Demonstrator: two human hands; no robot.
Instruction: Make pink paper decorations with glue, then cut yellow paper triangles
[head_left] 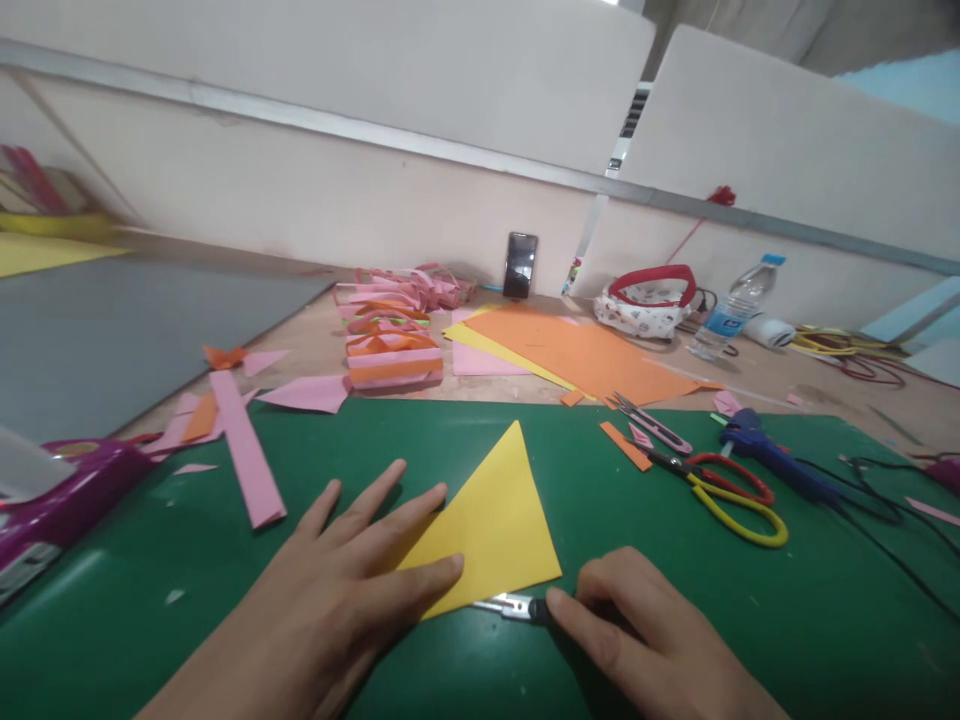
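Observation:
A yellow paper triangle [491, 530] lies on the green mat [300, 610], its tip pointing away from me. My left hand [337, 580] rests on the triangle's left part with fingers spread, thumb lying on the paper. In my right hand [645, 630] is a utility knife [519, 607], gripped by its dark handle. The metal end of the knife reaches left along the paper's near edge, and the blade goes partly under that edge. Most of the knife's handle is hidden in my fingers.
On the right lie scissors [712, 485], thread snips [651, 422] and a blue glue gun [772, 455] with its cord. Pink strips [247, 450] and a purple tool [75, 500] are leftward. Behind are orange sheets [570, 345], a phone [520, 265], a pouch [645, 305] and a bottle [735, 305].

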